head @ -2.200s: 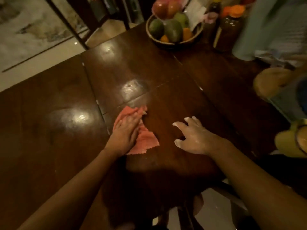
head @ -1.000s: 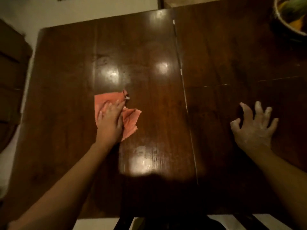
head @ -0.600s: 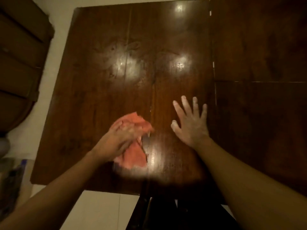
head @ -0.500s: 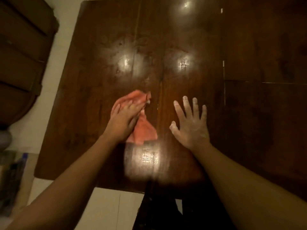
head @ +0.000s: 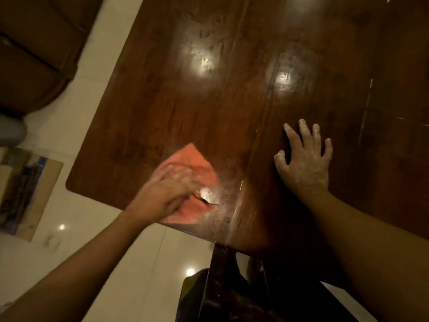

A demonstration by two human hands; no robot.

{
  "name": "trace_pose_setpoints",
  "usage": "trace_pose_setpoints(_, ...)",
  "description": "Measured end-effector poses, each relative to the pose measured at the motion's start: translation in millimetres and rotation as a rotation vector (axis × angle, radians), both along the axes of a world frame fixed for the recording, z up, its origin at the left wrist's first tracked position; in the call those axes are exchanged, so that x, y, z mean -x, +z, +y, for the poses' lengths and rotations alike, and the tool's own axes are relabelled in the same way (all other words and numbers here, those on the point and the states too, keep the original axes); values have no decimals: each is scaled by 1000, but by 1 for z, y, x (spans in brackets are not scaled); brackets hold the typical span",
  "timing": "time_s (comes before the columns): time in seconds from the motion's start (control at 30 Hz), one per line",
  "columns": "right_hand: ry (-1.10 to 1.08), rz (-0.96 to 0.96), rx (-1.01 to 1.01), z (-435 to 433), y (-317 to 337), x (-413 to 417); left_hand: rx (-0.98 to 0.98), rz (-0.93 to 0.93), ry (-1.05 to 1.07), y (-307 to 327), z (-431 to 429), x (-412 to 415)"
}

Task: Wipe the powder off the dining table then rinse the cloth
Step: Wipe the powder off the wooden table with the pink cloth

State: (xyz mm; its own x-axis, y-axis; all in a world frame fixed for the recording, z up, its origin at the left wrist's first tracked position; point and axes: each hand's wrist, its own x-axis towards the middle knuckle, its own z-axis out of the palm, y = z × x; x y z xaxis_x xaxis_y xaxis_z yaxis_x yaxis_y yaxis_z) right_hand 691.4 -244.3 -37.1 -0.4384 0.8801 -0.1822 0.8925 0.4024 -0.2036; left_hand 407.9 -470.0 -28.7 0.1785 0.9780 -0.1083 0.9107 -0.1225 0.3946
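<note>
Wiping step: my left hand (head: 167,191) presses flat on the pink cloth (head: 192,162) at the near edge of the dining table (head: 185,101); my right hand (head: 304,161) rests spread, holding nothing. Next, probably, further strokes, then rinsing.

Both forearms (head: 362,252) are showing bare. White powder (head: 312,175) is coating the right hand (head: 304,165), heaviest on its fingertips (head: 302,123); the left hand (head: 166,194) is appearing motion-blurred.
</note>
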Motion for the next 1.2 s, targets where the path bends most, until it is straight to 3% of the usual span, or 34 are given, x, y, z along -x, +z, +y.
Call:
trace_pose_setpoints(0.1,13,-9,-9,-1,-2,0,-59,-77,522,1,-22,48)
trace_pose_setpoints(0.2,33,-16,-17,-1,-3,-1,-51,18,1064,-9,-22,68)
trace_pose_setpoints(0.3,76,-51,-8,0,-6,-3,37,127,1342,-12,4,35)
trace_pose_setpoints(0.37,150,-61,22,1,-7,-9,75,115,1174,-7,17,-9)
trace_pose_setpoints(0.53,494,25,158,8,0,-65,219,66,183,1,-6,-107)
trace_pose_setpoints(0.6,479,33,208,11,5,-106,286,60,-111,8,-7,-115)
trace_pose_setpoints(0.67,418,12,243,14,8,-148,320,109,-267,11,5,-107)
trace_pose_setpoints(0.77,258,6,265,16,10,-210,323,189,-407,13,37,-99)
trace_pose_setpoints(0.83,134,2,262,13,8,-243,313,180,-384,13,61,-108)
trace_pose_setpoints(1.03,-264,-63,155,-11,2,-315,235,78,4,3,145,-196)
trace_pose_setpoints(1.1,-389,-64,140,-17,1,-329,273,94,-146,3,160,-226)
trace_pose_setpoints(1.2,-428,-55,81,-24,-4,-334,305,156,-624,7,155,-271)
